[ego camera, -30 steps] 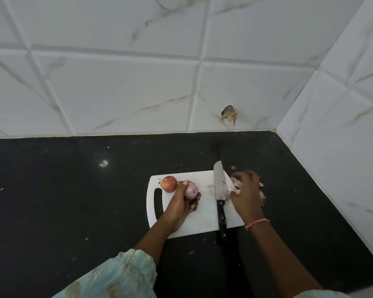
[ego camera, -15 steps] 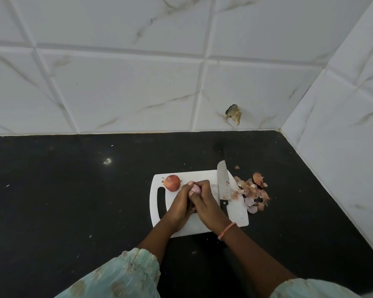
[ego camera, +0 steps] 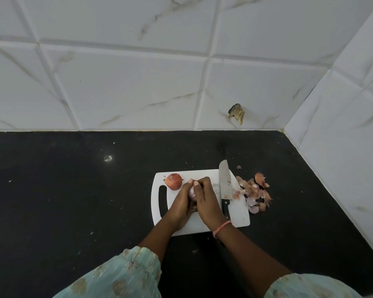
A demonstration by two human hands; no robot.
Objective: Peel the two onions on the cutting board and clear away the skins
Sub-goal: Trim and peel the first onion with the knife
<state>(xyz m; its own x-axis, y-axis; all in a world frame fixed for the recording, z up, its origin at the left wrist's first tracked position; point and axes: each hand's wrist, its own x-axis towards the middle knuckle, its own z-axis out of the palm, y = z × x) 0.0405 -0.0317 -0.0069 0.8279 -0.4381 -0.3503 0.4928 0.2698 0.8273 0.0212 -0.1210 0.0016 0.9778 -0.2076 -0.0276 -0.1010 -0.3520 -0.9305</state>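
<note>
A white cutting board (ego camera: 238, 216) lies on the black counter (ego camera: 73, 201), its handle slot toward the left. Both hands meet over the middle of the board around 1 onion. The left hand (ego camera: 181, 203) cups the pale purple, partly peeled onion (ego camera: 191, 193) from the left, fingers curled round it. The right hand (ego camera: 207, 198) closes on it from the right, its fingers (ego camera: 197, 183) bent over the top of the bulb; whether they pinch a strip of skin I cannot tell, since the hands hide most of the onion. A thin orange thread band (ego camera: 222, 226) circles the right wrist.

The second onion (ego camera: 174, 181) sits on the board's far left corner, just beside the left hand, still in its reddish-brown skin.

A kitchen knife (ego camera: 225, 186) lies flat on the board to the right of the hands, blade pointing away toward the wall, black handle partly hidden by the right wrist. Right of the knife, a loose heap of onion skins (ego camera: 254, 191) spreads from the board's right edge onto the counter, brown and pale purple pieces together.

Behind, the wall is white marbled tile (ego camera: 127, 93), with a chipped hole (ego camera: 236, 114) low near the corner. Pale green patterned sleeves (ego camera: 125, 274) show at the bottom.
</note>
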